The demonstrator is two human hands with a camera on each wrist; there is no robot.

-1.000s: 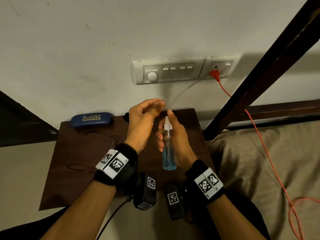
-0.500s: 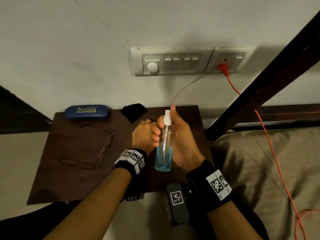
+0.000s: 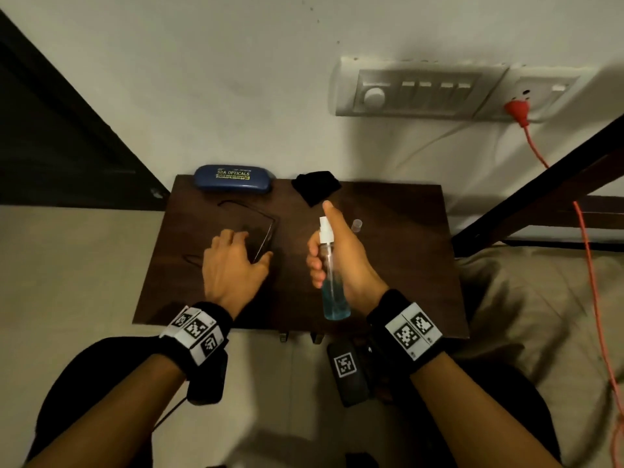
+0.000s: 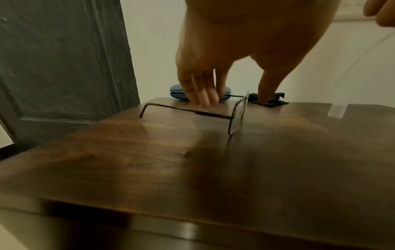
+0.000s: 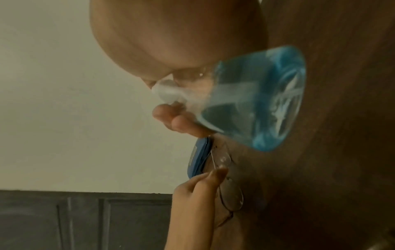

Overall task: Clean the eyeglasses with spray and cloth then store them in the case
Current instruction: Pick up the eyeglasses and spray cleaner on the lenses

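Note:
Thin-framed eyeglasses (image 3: 266, 231) stand on the dark wooden table (image 3: 388, 265) with their temples unfolded. My left hand (image 3: 253, 246) is lowered over them. In the left wrist view its straight fingers (image 4: 200, 94) are behind the lens (image 4: 239, 116) and the thumb is in front, with no grip showing. My right hand (image 3: 320, 251) grips a clear spray bottle (image 3: 332, 292) of blue liquid upright, index finger raised above the white nozzle. A blue glasses case (image 3: 233, 178), shut, and a black cloth (image 3: 315, 187) lie at the table's back edge.
The bottle's clear cap (image 3: 356, 225) lies on the table right of my right hand. A switch panel (image 3: 418, 92) with an orange cable (image 3: 587, 265) is on the wall. A bed (image 3: 540, 315) and a dark frame post stand to the right, a dark door (image 3: 50, 130) to the left.
My left hand left the bottle's top and went left and down to the eyeglasses. The clear cap now lies on the table. The right hand still holds the bottle.

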